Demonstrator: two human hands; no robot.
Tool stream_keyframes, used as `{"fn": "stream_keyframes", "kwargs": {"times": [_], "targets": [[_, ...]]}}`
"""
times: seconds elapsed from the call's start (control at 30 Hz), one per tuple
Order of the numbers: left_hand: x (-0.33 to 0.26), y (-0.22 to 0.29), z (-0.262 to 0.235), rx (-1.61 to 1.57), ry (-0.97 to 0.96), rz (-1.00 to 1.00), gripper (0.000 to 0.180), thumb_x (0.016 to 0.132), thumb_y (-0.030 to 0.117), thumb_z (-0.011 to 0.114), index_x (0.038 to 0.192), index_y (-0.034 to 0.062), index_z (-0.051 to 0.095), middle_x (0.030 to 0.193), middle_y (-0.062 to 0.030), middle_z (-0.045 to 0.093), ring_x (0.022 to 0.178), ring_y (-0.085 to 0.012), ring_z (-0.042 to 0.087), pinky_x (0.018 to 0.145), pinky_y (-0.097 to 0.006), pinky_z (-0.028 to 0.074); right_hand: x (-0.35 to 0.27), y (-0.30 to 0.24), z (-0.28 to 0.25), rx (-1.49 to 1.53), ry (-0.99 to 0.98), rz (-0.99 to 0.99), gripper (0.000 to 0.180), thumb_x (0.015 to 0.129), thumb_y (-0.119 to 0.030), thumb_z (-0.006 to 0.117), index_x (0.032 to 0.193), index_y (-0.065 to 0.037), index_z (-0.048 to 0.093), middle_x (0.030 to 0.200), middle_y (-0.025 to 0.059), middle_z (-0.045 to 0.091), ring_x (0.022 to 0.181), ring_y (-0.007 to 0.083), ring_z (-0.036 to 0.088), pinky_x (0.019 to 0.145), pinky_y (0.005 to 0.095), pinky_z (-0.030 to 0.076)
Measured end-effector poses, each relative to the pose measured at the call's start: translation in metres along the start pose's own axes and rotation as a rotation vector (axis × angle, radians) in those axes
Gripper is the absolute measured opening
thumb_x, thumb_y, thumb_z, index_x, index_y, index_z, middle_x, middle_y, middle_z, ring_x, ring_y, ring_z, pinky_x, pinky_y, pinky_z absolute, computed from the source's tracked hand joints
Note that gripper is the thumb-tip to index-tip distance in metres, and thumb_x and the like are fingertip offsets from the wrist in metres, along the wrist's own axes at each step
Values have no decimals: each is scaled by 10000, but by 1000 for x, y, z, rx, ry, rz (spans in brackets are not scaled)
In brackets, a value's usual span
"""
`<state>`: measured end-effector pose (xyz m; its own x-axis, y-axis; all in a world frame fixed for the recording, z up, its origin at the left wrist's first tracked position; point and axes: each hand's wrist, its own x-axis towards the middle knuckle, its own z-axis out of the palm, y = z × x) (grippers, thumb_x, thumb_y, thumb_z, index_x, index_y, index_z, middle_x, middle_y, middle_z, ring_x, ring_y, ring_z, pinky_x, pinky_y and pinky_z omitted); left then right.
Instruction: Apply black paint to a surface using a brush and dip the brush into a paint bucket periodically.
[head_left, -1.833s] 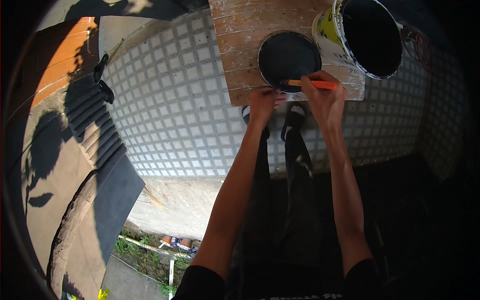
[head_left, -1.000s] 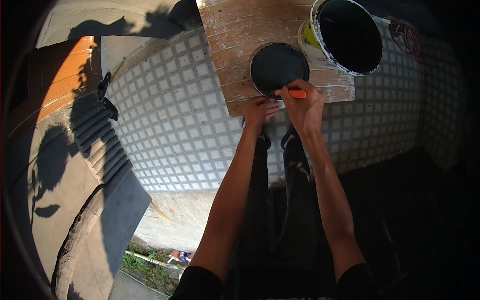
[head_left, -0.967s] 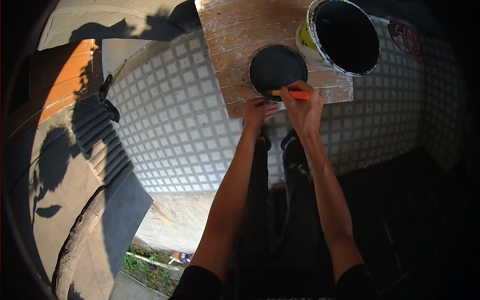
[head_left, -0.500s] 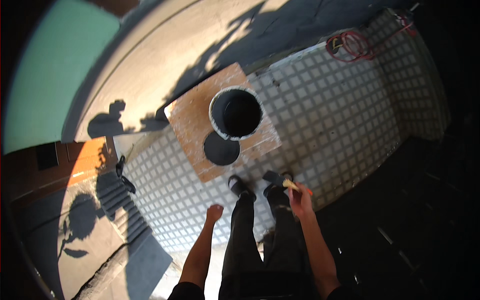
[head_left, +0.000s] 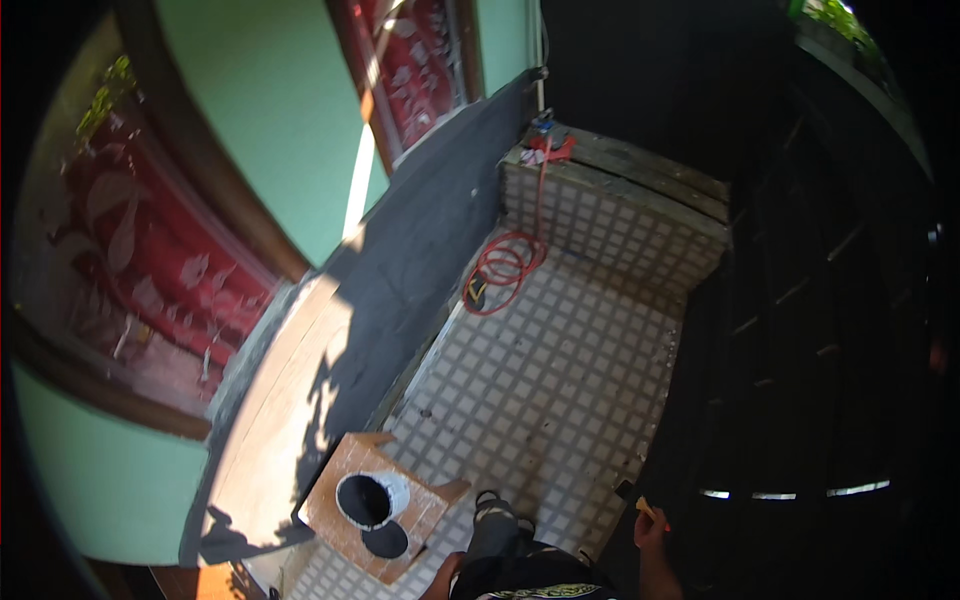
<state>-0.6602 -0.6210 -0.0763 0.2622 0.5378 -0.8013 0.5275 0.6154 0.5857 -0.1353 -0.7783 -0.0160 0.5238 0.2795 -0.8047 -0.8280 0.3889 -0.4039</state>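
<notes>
My right hand (head_left: 650,527) grips a paintbrush (head_left: 643,506) by its handle. The brush has a dark head, a pale yellowish middle and an orange handle end. It points up and left, over the edge between the tiled floor and the dark area. Low beside my trousers, my left hand (head_left: 446,574) is partly in view, and its fingers are hidden. To my left a pale-rimmed bucket (head_left: 399,490), dark inside, stands on a brown, paint-spattered board (head_left: 338,470). A dark round patch (head_left: 385,541) lies beside the bucket; I cannot tell whether it is a lid.
A coiled red hose (head_left: 508,262) lies on the checkered tile floor (head_left: 540,370), with a dark sandal (head_left: 477,292) by it. The lower wall (head_left: 420,260) is partly dark, partly pale. A tiled ledge (head_left: 620,165) stands at the far end. Windows with red curtains (head_left: 160,270) are at left.
My view has swung up and right, bringing the wall, windows and ledge into sight. The bucket and board now appear lower left. The brush stays in my right hand; my left hand is lower in view.
</notes>
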Motion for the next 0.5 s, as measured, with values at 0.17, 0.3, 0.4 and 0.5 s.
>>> {"fn": "stream_keyframes", "kwargs": {"times": [0.17, 0.3, 0.4, 0.5], "targets": [[95, 164, -17, 152, -164, -391, 306, 935, 452, 573, 980, 167, 675, 877, -29, 646, 793, -232, 644, 747, -448, 499, 11, -10, 52, 107, 14, -82, 151, 888, -171, 693, 887, -22, 665, 806, 84, 724, 693, 198, 733, 621, 274, 649], [191, 284, -36, 336, -168, -428, 253, 939, 317, 544, 950, 105, 681, 829, -76, 695, 678, -236, 649, 656, -434, 531, 40, -37, 100, 217, 128, -202, 113, 870, -132, 712, 886, -30, 663, 818, 90, 716, 702, 197, 728, 637, 267, 650], [270, 373, -57, 749, -215, -226, 343, 937, 349, 487, 966, 92, 713, 884, -89, 733, 727, -242, 689, 573, -413, 529, 43, -59, 151, 269, 175, -300, 107, 866, -123, 719, 897, -36, 663, 859, 89, 709, 721, 185, 717, 656, 257, 647], [317, 476, -54, 712, -130, -164, 328, 935, 348, 529, 965, 88, 726, 856, -67, 736, 702, -210, 676, 591, -401, 533, 34, -61, 186, 350, 277, -391, 112, 858, -121, 722, 909, -40, 662, 887, 88, 701, 732, 176, 704, 664, 246, 640]]}}
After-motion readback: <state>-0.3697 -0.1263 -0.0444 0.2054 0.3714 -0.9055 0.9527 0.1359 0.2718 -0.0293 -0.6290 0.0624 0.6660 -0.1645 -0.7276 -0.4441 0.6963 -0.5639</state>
